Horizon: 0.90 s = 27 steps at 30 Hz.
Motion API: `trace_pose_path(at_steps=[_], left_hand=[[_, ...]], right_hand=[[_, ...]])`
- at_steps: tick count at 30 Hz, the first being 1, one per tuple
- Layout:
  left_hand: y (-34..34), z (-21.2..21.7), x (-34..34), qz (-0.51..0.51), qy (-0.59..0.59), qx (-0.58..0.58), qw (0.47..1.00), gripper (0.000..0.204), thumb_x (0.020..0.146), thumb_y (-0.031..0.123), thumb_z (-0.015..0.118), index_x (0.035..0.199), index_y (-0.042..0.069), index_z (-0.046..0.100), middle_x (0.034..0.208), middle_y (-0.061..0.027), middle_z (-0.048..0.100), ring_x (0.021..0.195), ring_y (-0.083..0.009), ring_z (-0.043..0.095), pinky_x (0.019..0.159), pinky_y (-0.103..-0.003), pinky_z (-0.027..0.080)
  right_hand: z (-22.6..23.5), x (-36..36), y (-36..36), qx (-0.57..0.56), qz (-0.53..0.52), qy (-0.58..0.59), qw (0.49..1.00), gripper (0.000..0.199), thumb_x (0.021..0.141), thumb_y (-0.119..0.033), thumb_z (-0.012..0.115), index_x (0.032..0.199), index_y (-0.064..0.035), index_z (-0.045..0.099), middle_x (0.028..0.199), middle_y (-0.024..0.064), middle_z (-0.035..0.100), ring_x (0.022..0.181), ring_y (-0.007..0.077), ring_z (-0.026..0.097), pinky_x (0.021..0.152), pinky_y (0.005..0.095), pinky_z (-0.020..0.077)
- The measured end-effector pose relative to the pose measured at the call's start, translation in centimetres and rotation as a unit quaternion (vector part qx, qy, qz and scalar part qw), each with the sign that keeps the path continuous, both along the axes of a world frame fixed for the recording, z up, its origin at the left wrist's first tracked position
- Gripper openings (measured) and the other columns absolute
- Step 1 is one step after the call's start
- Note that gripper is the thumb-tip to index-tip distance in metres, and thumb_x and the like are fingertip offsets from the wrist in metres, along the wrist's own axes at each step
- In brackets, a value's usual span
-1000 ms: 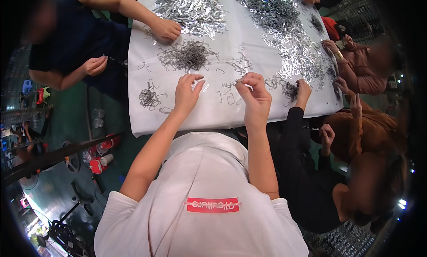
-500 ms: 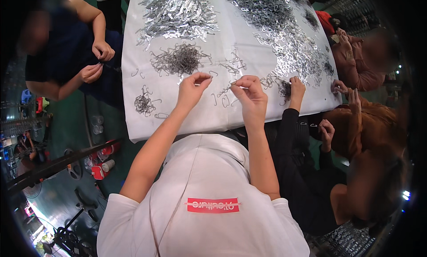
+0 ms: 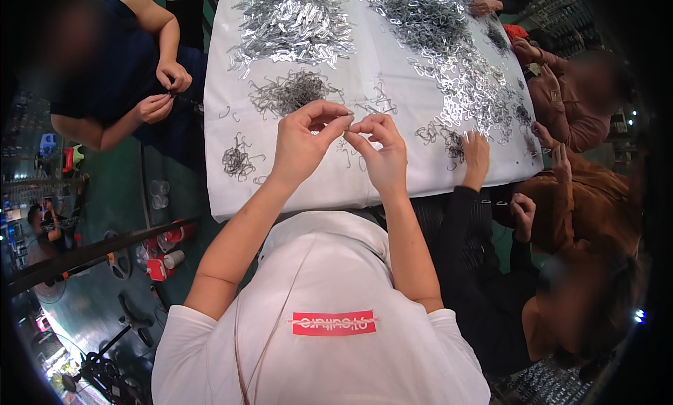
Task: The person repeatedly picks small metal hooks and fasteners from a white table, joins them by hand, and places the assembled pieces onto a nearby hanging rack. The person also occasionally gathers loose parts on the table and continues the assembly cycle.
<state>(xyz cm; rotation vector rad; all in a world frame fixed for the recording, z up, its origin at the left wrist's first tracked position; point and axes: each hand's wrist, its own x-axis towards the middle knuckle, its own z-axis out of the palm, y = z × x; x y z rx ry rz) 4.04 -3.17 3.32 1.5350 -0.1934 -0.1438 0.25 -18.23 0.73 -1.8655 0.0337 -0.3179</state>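
Fingertip to fingertip above the white-covered table (image 3: pixel 308 195), my left hand (image 3: pixel 305 139) and my right hand (image 3: pixel 383 153) are both closed in a pinch. A tiny metallic bit shows where they meet, too small to name. Just beyond my left hand lies a heap of thin grey wire hooks (image 3: pixel 298 91). Loose wire hooks (image 3: pixel 382 100) are scattered past my right fingertips, and some are partly covered by my hands. To the left of my left wrist sits a smaller clump of hooks (image 3: pixel 238 165).
Shiny flat metal clips (image 3: pixel 294 30) are heaped at the far left. Darker metal clips (image 3: pixel 424 16) and bright ones (image 3: pixel 466 86) spread on the right. A co-worker's hand (image 3: pixel 477 156) touches a small wire pile (image 3: pixel 452 144) there. Another co-worker's hands (image 3: pixel 165 93) work at the left edge.
My hands were apart and have come together at the fingertips, my left moving right and my right moving left. The view has shifted slightly. The right-hand neighbour's hand has turned toward the clips.
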Motion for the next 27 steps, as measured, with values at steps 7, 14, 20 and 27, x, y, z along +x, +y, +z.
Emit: trace_pose_path(at_steps=[7, 14, 20, 27], left_hand=[[1.3, -0.5, 0.0, 0.046, -0.018, 0.023, 0.999, 0.013, 0.084, 0.014, 0.071, 0.092, 0.004, 0.070, 0.084, -0.0007, 0.070, 0.072, -0.0069, 0.063, 0.064, -0.022, 0.047], [2.8, -0.7, 0.1, 0.073, -0.032, 0.043, 0.996, 0.011, 0.083, 0.014, 0.071, 0.091, 0.006, 0.071, 0.083, 0.0006, 0.069, 0.068, -0.0062, 0.059, 0.063, -0.022, 0.047], [3.7, -0.6, -0.2, 0.079, -0.025, 0.050, 0.995, 0.010, 0.083, 0.013, 0.071, 0.091, 0.006, 0.071, 0.083, 0.0004, 0.069, 0.070, -0.0065, 0.060, 0.064, -0.022, 0.048], [4.1, -0.4, -1.4, 0.077, -0.048, 0.044, 0.995, 0.011, 0.084, 0.010, 0.069, 0.094, 0.005, 0.070, 0.082, -0.0011, 0.069, 0.071, -0.0071, 0.062, 0.066, -0.023, 0.048]], right_hand=[[-7.0, 1.6, -4.6, -0.204, -0.067, 0.353, 0.911, 0.025, 0.081, -0.028, 0.069, 0.090, -0.0053, 0.073, 0.093, 0.0130, 0.071, 0.083, 0.0271, 0.067, 0.079, 0.0372, 0.0489], [-15.1, 3.6, -1.1, -0.406, -0.068, 0.324, 0.852, 0.025, 0.081, -0.026, 0.065, 0.087, -0.0027, 0.071, 0.092, 0.0164, 0.070, 0.088, 0.0326, 0.067, 0.079, 0.0430, 0.0487], [-10.8, 4.0, -0.5, -0.205, -0.019, 0.246, 0.947, 0.018, 0.085, -0.014, 0.062, 0.093, 0.0027, 0.063, 0.090, 0.0150, 0.068, 0.079, 0.0278, 0.067, 0.073, 0.0391, 0.0526], [2.0, 1.4, 2.2, 0.295, 0.101, 0.117, 0.943, 0.009, 0.090, -0.007, 0.062, 0.093, 0.0004, 0.063, 0.084, 0.0049, 0.065, 0.070, 0.0127, 0.064, 0.055, 0.0219, 0.0489]])
